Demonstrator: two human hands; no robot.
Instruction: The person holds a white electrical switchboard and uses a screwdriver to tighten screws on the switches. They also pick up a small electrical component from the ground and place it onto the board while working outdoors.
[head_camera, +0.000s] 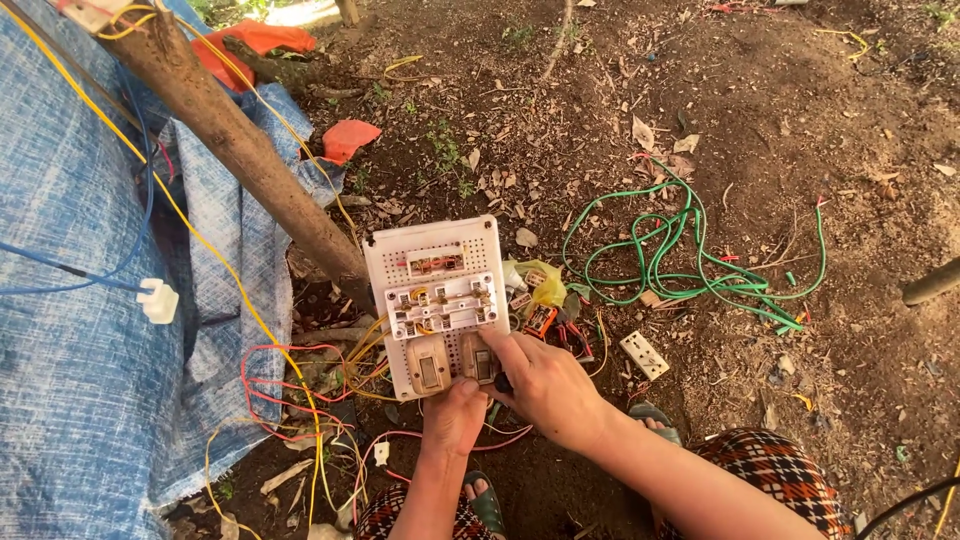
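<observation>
Left hand gripping bottom edge of white perforated switch board; right hand curled, fingertips pressed on lower right switch. Green wire on ground nearby.

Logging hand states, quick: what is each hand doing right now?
Left hand: grips the bottom edge of the white switchboard.
Right hand: closed on a small dark tool, fingers at the board.

I count one white perforated switchboard, two beige breakers on it, one loose white socket, one green wire tangle, one wooden pole, two orange scraps.
</observation>
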